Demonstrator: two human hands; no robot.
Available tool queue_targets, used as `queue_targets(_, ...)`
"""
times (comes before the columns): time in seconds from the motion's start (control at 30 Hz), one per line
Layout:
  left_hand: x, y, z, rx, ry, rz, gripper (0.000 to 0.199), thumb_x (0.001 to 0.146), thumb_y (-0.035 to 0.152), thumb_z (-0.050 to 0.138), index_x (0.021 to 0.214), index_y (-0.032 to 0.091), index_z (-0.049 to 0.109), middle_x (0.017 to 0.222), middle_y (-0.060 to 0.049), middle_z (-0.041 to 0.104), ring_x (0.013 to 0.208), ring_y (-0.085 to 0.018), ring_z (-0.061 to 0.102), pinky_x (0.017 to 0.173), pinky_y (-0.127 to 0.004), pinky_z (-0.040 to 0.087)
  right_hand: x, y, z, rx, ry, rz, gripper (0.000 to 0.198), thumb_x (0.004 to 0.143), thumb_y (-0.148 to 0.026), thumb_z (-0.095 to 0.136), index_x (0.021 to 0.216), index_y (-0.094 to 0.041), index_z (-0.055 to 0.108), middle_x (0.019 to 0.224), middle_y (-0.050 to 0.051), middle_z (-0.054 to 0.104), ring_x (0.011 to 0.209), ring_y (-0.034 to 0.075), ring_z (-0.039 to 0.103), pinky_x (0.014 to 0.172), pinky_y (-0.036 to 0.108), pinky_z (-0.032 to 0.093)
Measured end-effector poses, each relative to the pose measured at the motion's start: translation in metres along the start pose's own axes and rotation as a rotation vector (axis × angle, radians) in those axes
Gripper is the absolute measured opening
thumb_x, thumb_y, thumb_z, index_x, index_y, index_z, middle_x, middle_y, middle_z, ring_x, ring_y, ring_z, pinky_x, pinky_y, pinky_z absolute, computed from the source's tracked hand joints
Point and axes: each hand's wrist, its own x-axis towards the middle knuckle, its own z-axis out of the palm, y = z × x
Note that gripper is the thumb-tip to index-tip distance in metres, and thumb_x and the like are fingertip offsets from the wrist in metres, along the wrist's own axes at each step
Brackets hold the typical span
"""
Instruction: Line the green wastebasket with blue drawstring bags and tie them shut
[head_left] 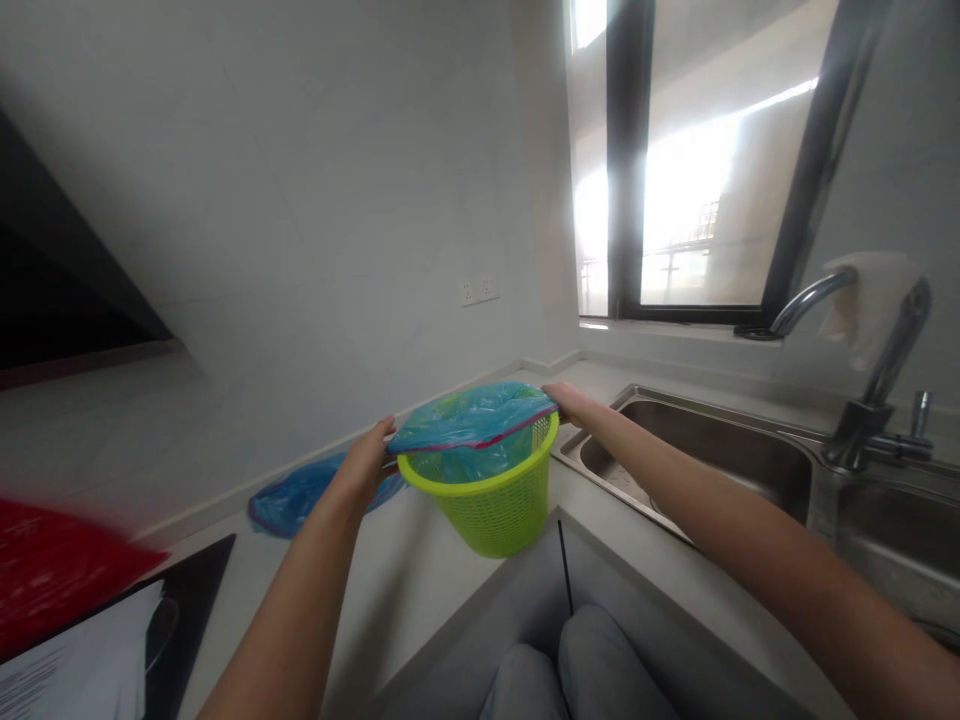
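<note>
A lime-green perforated plastic basket (499, 515) stands on the counter near its inner corner. Spread over its mouth is a translucent blue garbage bag (472, 425) with a reddish drawstring edge, part of it hanging inside. My left hand (371, 455) grips the bag's edge at the left of the rim, fingers closed. On the right of the rim, my right hand (566, 402) pinches the opposite edge of the bag. Some fingertips of both hands are hidden behind the bag and basket.
More blue plastic (296, 495) lies behind my left forearm. At right is a steel sink (712, 450) with a faucet (851, 430) and a cloth (870, 300) over it. Printed paper (90, 660) and a blurred red bag (67, 570) rest by the black cooktop (196, 600).
</note>
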Motion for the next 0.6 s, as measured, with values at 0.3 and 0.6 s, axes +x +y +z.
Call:
queue_targets(0.3,-0.071,-0.029,0.0,0.247,0.009,0.549,0.055,0.075,0.047,0.071,0.124,0.024,0.067,0.133,-0.009,0.062,0.121,-0.029,0.059,0.101,-0.038,0.049,-0.064,0.009,-0.022,-0.243,0.052,-0.76,0.02,0.083,-0.019,0.051,0.089,-0.021,0.07,0.107,0.006,0.067,0.102,0.02,0.061,0.088,0.032,0.049)
queue_targets(0.6,-0.115,-0.051,0.001,0.391,0.246,0.8,0.022,0.086,0.048,0.064,0.099,0.03,0.067,0.123,-0.006,0.062,0.119,-0.028,0.058,0.094,-0.04,0.052,-0.1,-0.005,-0.05,-0.545,-0.276,-0.949,0.012,0.087,-0.023,0.064,0.096,-0.023,0.071,0.12,0.007,0.064,0.115,0.024,0.06,0.107,0.041,0.043)
